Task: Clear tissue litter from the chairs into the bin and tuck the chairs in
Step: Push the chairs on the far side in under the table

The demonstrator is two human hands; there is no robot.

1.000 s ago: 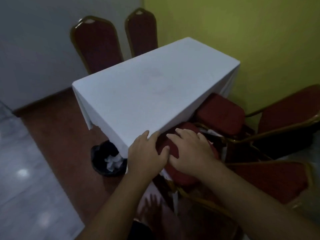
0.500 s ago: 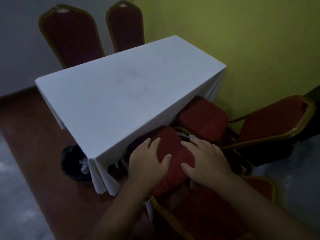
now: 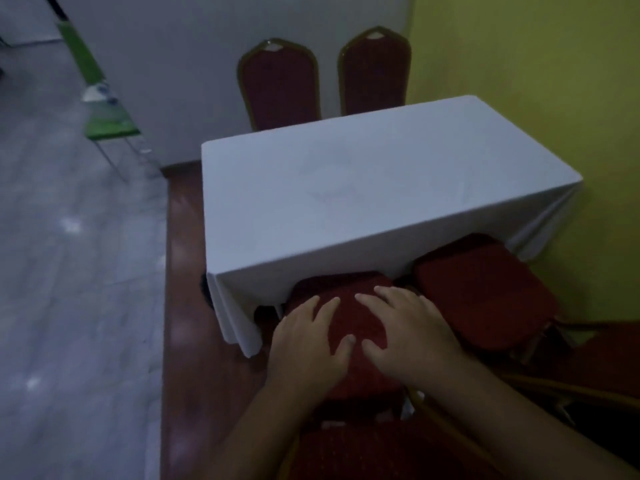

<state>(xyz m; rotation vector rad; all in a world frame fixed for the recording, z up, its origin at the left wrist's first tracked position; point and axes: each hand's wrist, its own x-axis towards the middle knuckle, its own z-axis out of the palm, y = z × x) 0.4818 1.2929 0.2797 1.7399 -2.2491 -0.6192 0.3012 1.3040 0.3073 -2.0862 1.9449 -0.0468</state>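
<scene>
Both my hands lie flat on the red seat of the nearest chair, whose front edge reaches under the white tablecloth. My left hand rests on the seat's left side and my right hand on its right side, fingers spread, holding nothing. A second red chair seat sits to the right, partly under the table. A sliver of the black bin shows behind the cloth's left corner. A small white scrap, possibly tissue, lies below the seat.
Two red chairs with gold frames stand tucked at the table's far side. A yellow wall runs along the right. A green chair stands on the grey tiled floor at the left.
The view has swung so the table now lies squarely ahead. The chair seat under my hands sits further under the cloth, and the bin is almost hidden behind the cloth's corner.
</scene>
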